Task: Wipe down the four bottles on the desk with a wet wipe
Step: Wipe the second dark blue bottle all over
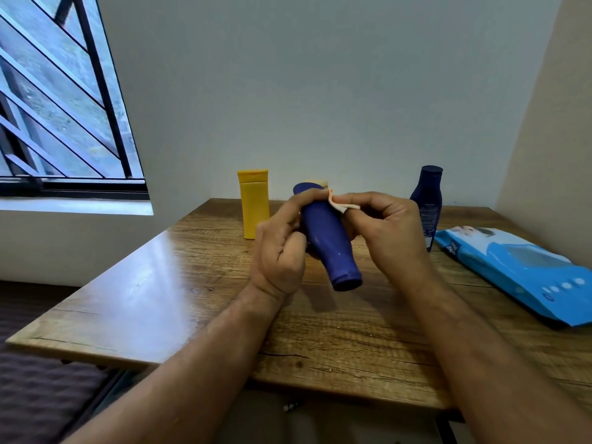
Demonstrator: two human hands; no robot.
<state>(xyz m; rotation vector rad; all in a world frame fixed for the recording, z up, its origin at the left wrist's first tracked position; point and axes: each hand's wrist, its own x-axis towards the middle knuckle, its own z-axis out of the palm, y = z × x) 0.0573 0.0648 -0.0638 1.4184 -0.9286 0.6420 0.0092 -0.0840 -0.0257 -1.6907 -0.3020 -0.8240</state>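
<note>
Blue bottle [326, 238] held above the bench [179, 283], tilted, cap end toward the camera and downward, base pointing away. Left hand [282, 248] grips its body, fingers [304, 200] curled round the upper part. Right hand [390, 232] pinches a small pale orange-pink wipe [341, 205] between thumb and fingers, wipe touching the bottle near its base end.

Yellow bottle [254, 203] stands upright at the far edge of the bench, left of the hands. A second dark blue bottle [427, 203] stands upright to the right, partly hidden by the right hand. Behind the held bottle a pale yellowish top [320, 183] just shows; cannot tell what it belongs to.

Blue wet-wipe pack [519, 270] lies flat on the right side of the bench, near the upright dark blue bottle.

Bench: wood-grain top, brown, glossy with window glare on the left portion. Pushed against a plain pale wall [320, 91]. Window with dark bars [64, 91] at left, sill beside the bench's far left corner. Beige wall at right. Dark textured surface [38, 389] below the bench's left edge.
</note>
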